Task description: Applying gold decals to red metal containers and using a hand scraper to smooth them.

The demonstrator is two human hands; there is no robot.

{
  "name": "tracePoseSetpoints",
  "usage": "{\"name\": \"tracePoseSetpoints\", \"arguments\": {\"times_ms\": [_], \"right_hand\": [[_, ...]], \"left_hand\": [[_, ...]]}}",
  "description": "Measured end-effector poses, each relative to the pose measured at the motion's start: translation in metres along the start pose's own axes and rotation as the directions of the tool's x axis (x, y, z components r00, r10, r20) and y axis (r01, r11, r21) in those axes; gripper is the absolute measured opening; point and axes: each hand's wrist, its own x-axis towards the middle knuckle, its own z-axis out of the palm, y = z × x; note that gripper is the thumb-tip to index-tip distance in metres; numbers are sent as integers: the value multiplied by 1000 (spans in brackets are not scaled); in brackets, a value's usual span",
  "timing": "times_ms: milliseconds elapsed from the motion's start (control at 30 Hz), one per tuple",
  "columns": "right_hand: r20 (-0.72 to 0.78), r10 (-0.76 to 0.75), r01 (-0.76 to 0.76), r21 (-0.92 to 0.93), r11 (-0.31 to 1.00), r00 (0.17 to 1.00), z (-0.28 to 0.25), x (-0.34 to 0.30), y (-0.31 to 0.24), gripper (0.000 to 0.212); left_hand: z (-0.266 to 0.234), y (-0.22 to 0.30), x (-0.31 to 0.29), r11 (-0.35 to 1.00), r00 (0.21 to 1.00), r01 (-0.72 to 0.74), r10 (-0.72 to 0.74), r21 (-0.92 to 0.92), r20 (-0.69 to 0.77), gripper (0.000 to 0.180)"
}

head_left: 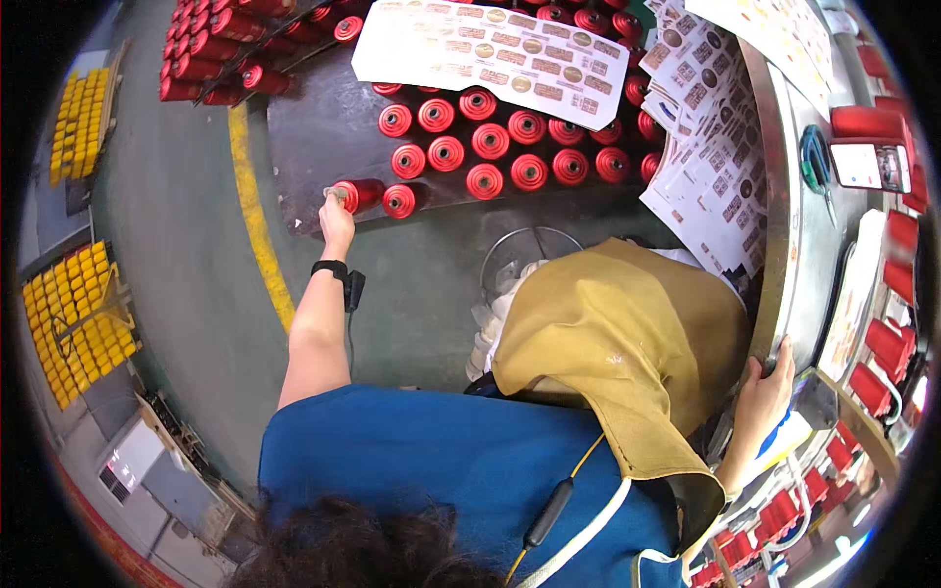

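**Reaching down for a red spool at the edge of the floor board**

In the head view, the person leaned far forward over the floor. The left hand (336, 209) was stretched out on a nearly straight arm, with a black wrist band (330, 267) on it, and its fingers were closed on the end of a red spool (359, 194) that lay on its side at the near left corner of a dark board (323, 127). More red spools (490, 147) stood in rows on the same board, partly under a printed label sheet (490, 49). The step in hand looked like the picking of this one spool; the next move would probably call for a firm grip and a lift clear of the neighbour spool (400, 201) just beside it. The right hand (767, 377) was bent back at the side and gripped the metal rim of the counter (774, 255), as a support for the body. A mustard-yellow apron (618, 333) hung between the two arms.
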Motion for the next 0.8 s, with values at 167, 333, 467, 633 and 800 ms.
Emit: {"name": "tracePoseSetpoints", "arguments": {"times_ms": [167,333,467,633,800], "right_hand": [[28,42,-40,-57,998,999,0,3,-11,63],[-3,43,-43,-116,992,999,0,4,-17,64],[6,80,-78,-131,988,997,4,5,-18,65],[-20,84,-86,-131,988,996,4,1,-23,65],[-18,106,-108,-119,987,994,3,3,-26,65]], "left_hand": [[33,4,23,998,989,-26,34,-59,141,34],[58,1,40,995,954,-21,-9,96,301,39],[61,7,41,999,963,-22,12,31,269,35],[39,50,6,977,975,-178,192,121,-116,30],[56,43,-24,967,928,-253,238,14,287,37]]}}
